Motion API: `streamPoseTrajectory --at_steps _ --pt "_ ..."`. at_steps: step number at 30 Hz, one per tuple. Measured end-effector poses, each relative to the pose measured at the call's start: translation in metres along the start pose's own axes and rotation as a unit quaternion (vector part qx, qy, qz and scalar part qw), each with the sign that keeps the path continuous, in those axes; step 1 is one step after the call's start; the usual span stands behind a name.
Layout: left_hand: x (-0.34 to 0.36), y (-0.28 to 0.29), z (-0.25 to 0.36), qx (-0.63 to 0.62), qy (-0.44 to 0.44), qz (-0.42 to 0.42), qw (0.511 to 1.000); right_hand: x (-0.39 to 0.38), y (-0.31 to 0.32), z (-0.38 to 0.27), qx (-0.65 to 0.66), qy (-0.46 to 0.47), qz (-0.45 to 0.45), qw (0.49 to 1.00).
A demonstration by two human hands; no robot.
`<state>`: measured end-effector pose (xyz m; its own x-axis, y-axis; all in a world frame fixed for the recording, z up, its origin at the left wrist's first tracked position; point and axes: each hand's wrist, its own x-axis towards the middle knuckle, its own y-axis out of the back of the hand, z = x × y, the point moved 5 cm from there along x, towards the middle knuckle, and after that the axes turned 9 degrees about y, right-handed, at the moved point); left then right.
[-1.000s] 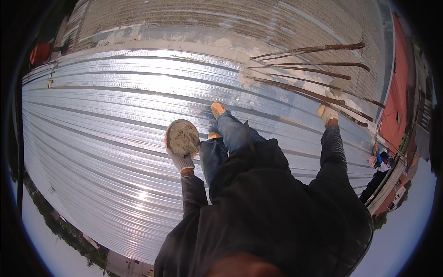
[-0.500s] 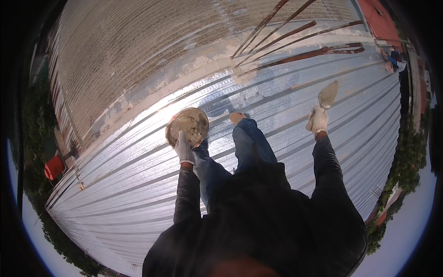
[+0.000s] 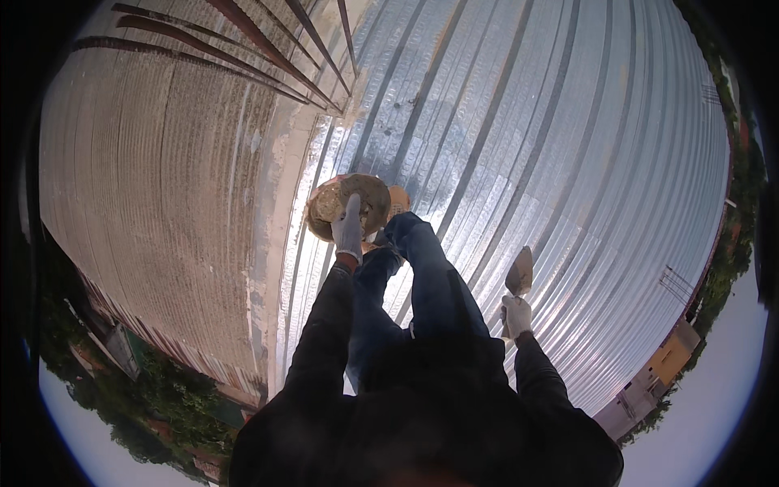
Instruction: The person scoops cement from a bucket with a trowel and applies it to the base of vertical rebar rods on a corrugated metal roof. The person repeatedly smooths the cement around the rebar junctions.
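My gloved left hand (image 3: pixel 349 227) grips a round, shallow pan (image 3: pixel 370 209) by its near rim, thumb over the inside; the pan holds grey, wet-looking mortar (image 3: pixel 329 203). It is held over a tan boot (image 3: pixel 398 197) and the strip where two roof surfaces meet. My gloved right hand (image 3: pixel 517 316) is closed on the handle of a trowel (image 3: pixel 520 270), its blade pointing away from me, over silver ribbed metal roofing (image 3: pixel 568 146). Both my legs in blue jeans show between my hands.
Rusty bent steel bars (image 3: pixel 268 57) stick out at the upper left from a pale concrete strip (image 3: pixel 272 211). Left of it lies a weathered brownish ribbed roof (image 3: pixel 138 178). The curved roof edges are bordered by trees (image 3: pixel 187 422) and buildings (image 3: pixel 669 357).
The view has swung round: the bars went from upper right to upper left, and the co-worker left view. My right hand with the trowel is lower; the pan is still in my left hand.
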<state>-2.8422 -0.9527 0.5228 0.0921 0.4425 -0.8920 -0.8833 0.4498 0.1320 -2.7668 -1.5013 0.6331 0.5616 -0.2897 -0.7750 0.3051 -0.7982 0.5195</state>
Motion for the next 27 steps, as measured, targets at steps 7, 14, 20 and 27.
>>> streamPoseTrajectory --at_steps 7,14,20,27 --pt "0.036 -0.139 0.004 0.137 -0.025 -0.132 0.981 0.032 -0.114 -0.012 0.094 0.020 -0.016 0.995" --pt "0.116 -0.242 -0.016 0.311 -0.078 -0.205 0.925 0.080 -0.206 -0.094 0.052 0.066 -0.069 0.994" --pt "0.165 -0.296 -0.047 0.261 -0.038 -0.324 0.908 0.157 -0.236 -0.082 -0.136 0.160 -0.055 0.976" --pt "0.256 -0.293 0.002 0.362 -0.137 -0.365 0.847 0.227 -0.263 -0.153 -0.352 0.248 -0.028 0.902"
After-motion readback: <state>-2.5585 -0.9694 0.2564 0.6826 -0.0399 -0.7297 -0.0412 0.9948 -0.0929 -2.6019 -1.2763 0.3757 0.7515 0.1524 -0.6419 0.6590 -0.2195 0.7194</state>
